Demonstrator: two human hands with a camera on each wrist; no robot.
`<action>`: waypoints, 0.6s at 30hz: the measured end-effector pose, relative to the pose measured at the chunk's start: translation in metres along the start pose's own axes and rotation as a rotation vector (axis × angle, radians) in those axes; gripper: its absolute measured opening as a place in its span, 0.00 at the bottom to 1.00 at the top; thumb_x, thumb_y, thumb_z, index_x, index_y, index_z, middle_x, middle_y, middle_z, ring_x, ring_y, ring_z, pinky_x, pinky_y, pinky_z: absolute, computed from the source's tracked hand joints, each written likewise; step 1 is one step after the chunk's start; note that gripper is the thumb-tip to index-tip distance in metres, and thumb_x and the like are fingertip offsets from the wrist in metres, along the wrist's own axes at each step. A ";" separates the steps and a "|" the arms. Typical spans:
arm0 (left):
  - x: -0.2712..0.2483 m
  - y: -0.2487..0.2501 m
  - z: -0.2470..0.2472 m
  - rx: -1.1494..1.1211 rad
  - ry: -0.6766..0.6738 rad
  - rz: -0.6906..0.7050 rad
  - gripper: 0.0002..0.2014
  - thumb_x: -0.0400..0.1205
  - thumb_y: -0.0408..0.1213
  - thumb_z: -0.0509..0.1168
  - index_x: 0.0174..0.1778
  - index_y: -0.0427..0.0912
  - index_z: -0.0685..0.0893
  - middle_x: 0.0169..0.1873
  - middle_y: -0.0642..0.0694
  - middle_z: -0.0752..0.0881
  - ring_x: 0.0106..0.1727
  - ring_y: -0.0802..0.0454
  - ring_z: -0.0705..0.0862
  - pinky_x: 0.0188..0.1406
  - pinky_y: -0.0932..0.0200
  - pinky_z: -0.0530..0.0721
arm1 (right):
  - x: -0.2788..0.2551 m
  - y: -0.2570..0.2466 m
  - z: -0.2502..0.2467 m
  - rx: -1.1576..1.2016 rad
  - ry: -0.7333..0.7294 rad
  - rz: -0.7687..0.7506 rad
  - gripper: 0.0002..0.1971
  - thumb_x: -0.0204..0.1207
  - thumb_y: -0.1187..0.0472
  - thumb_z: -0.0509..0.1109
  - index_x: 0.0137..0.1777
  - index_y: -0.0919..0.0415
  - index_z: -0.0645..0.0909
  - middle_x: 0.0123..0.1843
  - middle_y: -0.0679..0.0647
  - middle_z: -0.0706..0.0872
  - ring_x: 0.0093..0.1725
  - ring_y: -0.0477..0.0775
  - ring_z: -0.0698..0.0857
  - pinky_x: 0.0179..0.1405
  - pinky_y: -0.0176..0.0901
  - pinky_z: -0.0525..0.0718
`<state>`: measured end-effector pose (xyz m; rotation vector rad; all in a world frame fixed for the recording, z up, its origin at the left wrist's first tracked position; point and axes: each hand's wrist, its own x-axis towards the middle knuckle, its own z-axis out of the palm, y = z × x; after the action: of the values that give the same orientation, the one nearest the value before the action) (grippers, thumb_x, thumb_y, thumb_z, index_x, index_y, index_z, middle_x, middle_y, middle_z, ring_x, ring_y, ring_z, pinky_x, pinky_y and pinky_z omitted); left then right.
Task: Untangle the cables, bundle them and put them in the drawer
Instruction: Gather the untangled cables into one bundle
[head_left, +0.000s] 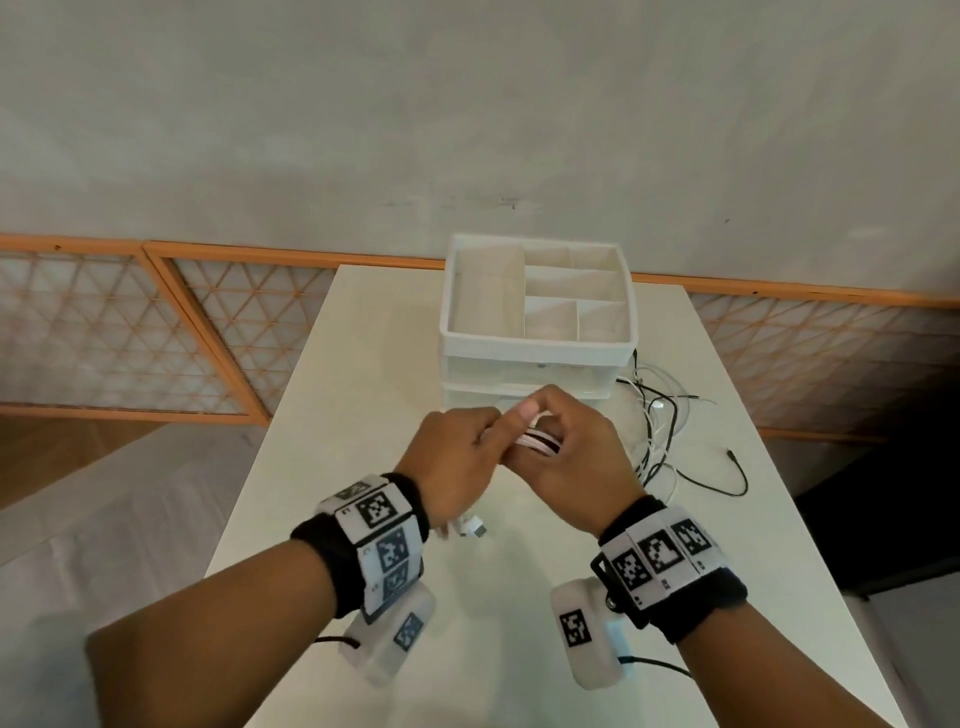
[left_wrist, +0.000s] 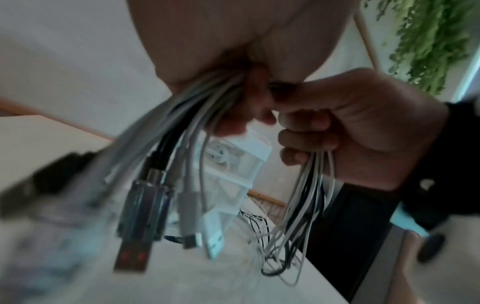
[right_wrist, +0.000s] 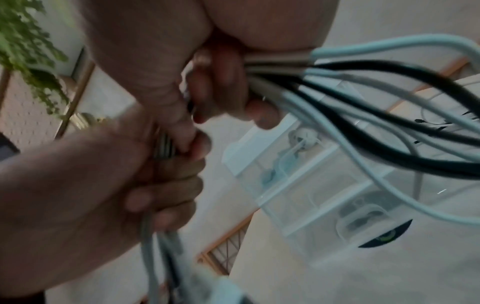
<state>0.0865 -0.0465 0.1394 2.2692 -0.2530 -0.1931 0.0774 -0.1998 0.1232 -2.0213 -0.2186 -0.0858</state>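
Both hands meet over the middle of the white table (head_left: 363, 395) and hold one bunch of white and black cables (head_left: 537, 442). My left hand (head_left: 467, 452) grips the bunch's end, where USB plugs (left_wrist: 145, 207) hang below the palm; a white plug (head_left: 474, 530) shows under that wrist. My right hand (head_left: 563, 436) has its fingers curled round the same cables (right_wrist: 363, 98). The rest of the cables trail as a loose tangle (head_left: 657, 431) on the table to the right. Just beyond the hands stands the white drawer unit (head_left: 537, 358), with translucent drawers (right_wrist: 311, 185).
The unit's top is an open tray with several compartments (head_left: 550, 283). A coiled white cable (left_wrist: 221, 156) shows through one drawer front. A black cable end (head_left: 732, 457) lies near the table's right edge. Lattice panels (head_left: 130, 332) and a wall stand behind.
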 end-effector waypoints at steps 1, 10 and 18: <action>0.002 0.001 -0.005 0.002 0.065 -0.003 0.34 0.82 0.66 0.52 0.33 0.36 0.83 0.24 0.47 0.84 0.29 0.50 0.81 0.36 0.56 0.78 | -0.001 0.003 -0.006 0.051 -0.032 0.011 0.11 0.70 0.62 0.80 0.45 0.51 0.80 0.34 0.51 0.89 0.33 0.51 0.86 0.35 0.43 0.84; 0.017 0.011 -0.052 -0.309 0.011 -0.086 0.22 0.83 0.49 0.68 0.29 0.37 0.77 0.13 0.56 0.63 0.16 0.54 0.57 0.20 0.62 0.58 | -0.003 0.084 -0.044 -0.646 -0.098 0.338 0.10 0.77 0.46 0.74 0.38 0.49 0.86 0.42 0.49 0.82 0.46 0.54 0.86 0.41 0.37 0.72; 0.031 -0.006 -0.068 -0.502 0.393 -0.238 0.20 0.84 0.46 0.67 0.29 0.43 0.73 0.19 0.49 0.63 0.19 0.50 0.60 0.23 0.59 0.59 | 0.016 0.046 -0.093 -0.690 0.454 0.002 0.11 0.72 0.57 0.76 0.33 0.53 0.78 0.38 0.52 0.79 0.42 0.61 0.81 0.44 0.51 0.76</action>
<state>0.1318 -0.0004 0.1768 1.7823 0.2504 0.0659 0.1053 -0.3009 0.1260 -2.6089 0.1243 -0.6907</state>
